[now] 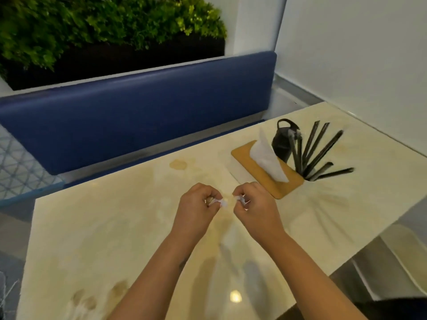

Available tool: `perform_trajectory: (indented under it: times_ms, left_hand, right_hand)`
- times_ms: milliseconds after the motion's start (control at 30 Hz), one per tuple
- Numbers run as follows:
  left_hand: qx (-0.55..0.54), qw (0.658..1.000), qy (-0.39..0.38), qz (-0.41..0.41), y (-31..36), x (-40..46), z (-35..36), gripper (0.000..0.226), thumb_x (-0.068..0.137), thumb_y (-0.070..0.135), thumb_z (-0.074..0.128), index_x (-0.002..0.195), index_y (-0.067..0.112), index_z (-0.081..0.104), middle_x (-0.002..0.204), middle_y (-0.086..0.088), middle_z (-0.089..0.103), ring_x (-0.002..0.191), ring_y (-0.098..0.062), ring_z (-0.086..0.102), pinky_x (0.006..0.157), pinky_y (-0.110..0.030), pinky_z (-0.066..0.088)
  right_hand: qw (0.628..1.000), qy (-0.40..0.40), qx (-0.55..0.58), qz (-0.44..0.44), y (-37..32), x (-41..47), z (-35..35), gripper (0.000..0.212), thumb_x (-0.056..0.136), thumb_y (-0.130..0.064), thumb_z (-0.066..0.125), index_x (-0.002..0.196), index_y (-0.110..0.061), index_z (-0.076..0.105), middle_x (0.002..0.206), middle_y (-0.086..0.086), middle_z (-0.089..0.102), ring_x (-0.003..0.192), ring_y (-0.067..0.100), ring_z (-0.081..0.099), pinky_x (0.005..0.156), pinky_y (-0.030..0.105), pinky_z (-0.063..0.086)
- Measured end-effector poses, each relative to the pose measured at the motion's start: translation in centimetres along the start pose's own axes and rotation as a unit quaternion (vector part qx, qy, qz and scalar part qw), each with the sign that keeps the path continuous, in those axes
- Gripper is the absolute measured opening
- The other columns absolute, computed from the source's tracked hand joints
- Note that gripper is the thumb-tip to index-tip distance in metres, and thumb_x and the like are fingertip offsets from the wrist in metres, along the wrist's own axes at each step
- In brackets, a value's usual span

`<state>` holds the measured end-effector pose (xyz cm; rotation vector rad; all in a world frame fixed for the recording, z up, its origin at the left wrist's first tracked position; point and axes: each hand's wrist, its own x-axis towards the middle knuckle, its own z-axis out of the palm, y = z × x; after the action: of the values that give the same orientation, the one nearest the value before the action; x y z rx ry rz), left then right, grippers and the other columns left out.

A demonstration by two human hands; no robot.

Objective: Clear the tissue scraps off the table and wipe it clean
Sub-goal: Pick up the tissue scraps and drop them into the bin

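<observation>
Head view shows your left hand and right hand close together over the middle of the table, each curled shut and pinching 1 small white tissue scrap at the fingertips. Behind your right hand sit a tissue box, a dark jug and black sticks.

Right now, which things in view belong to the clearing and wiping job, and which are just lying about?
Job:
left hand and right hand, each pinching a tissue scrap
table
brown stain

Lying about:
tissue box
black packets
dark jug
</observation>
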<state>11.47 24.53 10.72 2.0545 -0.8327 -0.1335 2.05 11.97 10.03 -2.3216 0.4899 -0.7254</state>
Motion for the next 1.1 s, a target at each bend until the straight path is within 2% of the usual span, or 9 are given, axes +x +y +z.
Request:
perform_trajectory:
  times_ms: [100, 167, 433, 567, 700, 800, 933, 1033, 1100]
  left_hand:
    - [-0.021, 0.999, -0.032, 0.016, 3.3, 0.3, 3.7, 0.018, 0.073, 0.012, 0.078, 0.073, 0.024, 0.065, 0.077, 0.013, 0.057, 0.075, -0.001, 0.054, 0.065, -0.012, 0.043]
    - [-0.019, 0.998, -0.048, 0.032, 5.6, 0.4, 6.3, 0.022, 0.073, 0.011, 0.077, 0.073, 0.028, 0.062, 0.078, 0.013, 0.056, 0.073, -0.001, 0.054, 0.065, -0.009, 0.040]
    - [-0.014, 0.984, -0.140, 0.108, 15.1, -0.2, 17.3, 0.017, 0.076, 0.016, 0.075, 0.076, 0.026, 0.062, 0.081, 0.012, 0.056, 0.075, 0.002, 0.051, 0.064, -0.005, 0.035]
    - [-0.019, 0.971, -0.182, 0.156, 19.4, -0.6, 22.5, 0.015, 0.075, 0.018, 0.076, 0.076, 0.025, 0.063, 0.081, 0.011, 0.056, 0.074, -0.001, 0.052, 0.065, -0.010, 0.038]
    - [-0.021, 0.952, -0.229, 0.202, 22.9, -1.1, 27.6, 0.017, 0.076, 0.017, 0.075, 0.077, 0.028, 0.061, 0.079, 0.014, 0.053, 0.073, 0.000, 0.050, 0.064, -0.015, 0.039]
    - [-0.032, 0.940, -0.259, 0.220, 25.1, -1.5, 31.2, 0.025, 0.075, 0.012, 0.073, 0.075, 0.033, 0.058, 0.080, 0.014, 0.055, 0.074, -0.003, 0.051, 0.067, -0.014, 0.039]
    - [-0.033, 0.923, -0.298, 0.241, 27.7, -1.9, 35.7, 0.021, 0.072, 0.009, 0.072, 0.076, 0.027, 0.063, 0.080, 0.015, 0.055, 0.075, -0.004, 0.051, 0.067, -0.006, 0.035]
    - [-0.023, 0.907, -0.328, 0.262, 29.3, -1.7, 39.2, 0.015, 0.073, 0.009, 0.072, 0.079, 0.022, 0.066, 0.085, 0.007, 0.059, 0.077, -0.010, 0.053, 0.065, -0.010, 0.034]
    - [-0.011, 0.897, -0.346, 0.276, 30.2, -1.2, 41.6, 0.014, 0.074, 0.012, 0.072, 0.081, 0.023, 0.066, 0.086, 0.005, 0.060, 0.077, -0.010, 0.053, 0.066, -0.015, 0.033]
  right_hand:
    - [1.000, 0.021, -0.008, 0.017, 2.5, -0.8, -4.1, 0.019, 0.075, -0.001, 0.063, 0.086, -0.015, 0.062, 0.085, -0.004, 0.057, 0.075, 0.003, 0.049, 0.063, 0.007, 0.038]
    - [0.999, 0.034, -0.018, 0.033, 4.3, -1.5, -6.9, 0.018, 0.075, -0.001, 0.063, 0.085, -0.016, 0.061, 0.085, -0.005, 0.056, 0.074, 0.005, 0.049, 0.062, 0.009, 0.039]
    - [0.986, 0.079, -0.065, 0.132, 11.8, -5.8, -18.5, 0.020, 0.079, -0.007, 0.061, 0.092, -0.022, 0.058, 0.086, -0.011, 0.049, 0.075, -0.003, 0.049, 0.063, 0.006, 0.035]
    - [0.974, 0.119, -0.065, 0.184, 14.7, -8.7, -23.9, 0.020, 0.080, -0.009, 0.059, 0.096, -0.021, 0.060, 0.090, -0.009, 0.050, 0.078, 0.000, 0.050, 0.065, 0.007, 0.037]
    - [0.952, 0.166, -0.081, 0.242, 17.4, -11.9, -28.4, 0.021, 0.080, -0.008, 0.059, 0.096, -0.020, 0.062, 0.092, -0.006, 0.055, 0.076, 0.001, 0.050, 0.066, 0.009, 0.039]
    - [0.939, 0.202, -0.090, 0.262, 19.0, -14.1, -31.2, 0.017, 0.080, -0.008, 0.060, 0.091, -0.021, 0.061, 0.090, -0.006, 0.057, 0.078, 0.008, 0.053, 0.072, 0.024, 0.046]
    - [0.912, 0.230, -0.106, 0.324, 21.1, -16.9, -34.9, 0.016, 0.084, -0.009, 0.061, 0.095, -0.020, 0.062, 0.090, -0.016, 0.051, 0.077, 0.003, 0.050, 0.070, 0.009, 0.038]
    - [0.889, 0.249, -0.127, 0.362, 23.1, -18.4, -37.0, 0.018, 0.083, -0.011, 0.061, 0.099, -0.019, 0.064, 0.094, -0.011, 0.053, 0.079, 0.006, 0.052, 0.073, 0.020, 0.045]
    - [0.879, 0.265, -0.129, 0.375, 24.6, -19.0, -38.2, 0.018, 0.081, -0.010, 0.061, 0.096, -0.021, 0.064, 0.090, -0.012, 0.053, 0.075, 0.005, 0.052, 0.070, 0.020, 0.046]
